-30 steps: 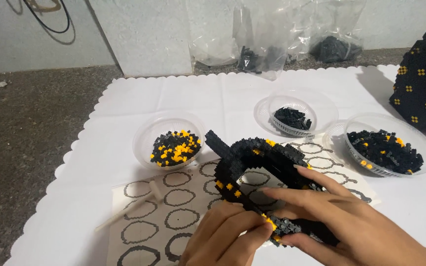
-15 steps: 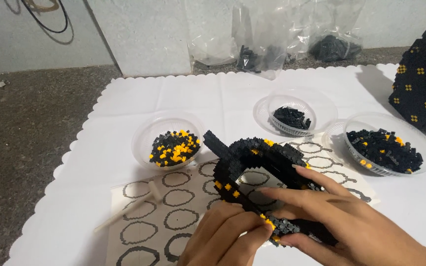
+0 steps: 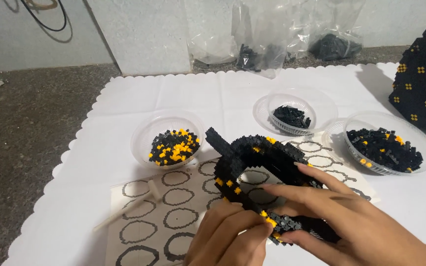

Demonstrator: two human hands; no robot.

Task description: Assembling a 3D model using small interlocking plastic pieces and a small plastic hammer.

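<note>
both hands, left hand (image 3: 228,236) and right hand (image 3: 351,221), pinch the black and yellow brick ring (image 3: 257,167) tight, pressing a small piece on, so next comes a careful, gentle push.

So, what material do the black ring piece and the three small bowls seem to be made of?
Black ring piece: probably hard plastic, built from tiny studded bricks with some yellow ones, faintly glossy. Bowls: thin clear plastic, as the cloth shows through their ribbed walls.

Even, soft overhead light; faint shadows on white cloth (image 3: 124,98); sharp focus (slight softness at edges).
</note>
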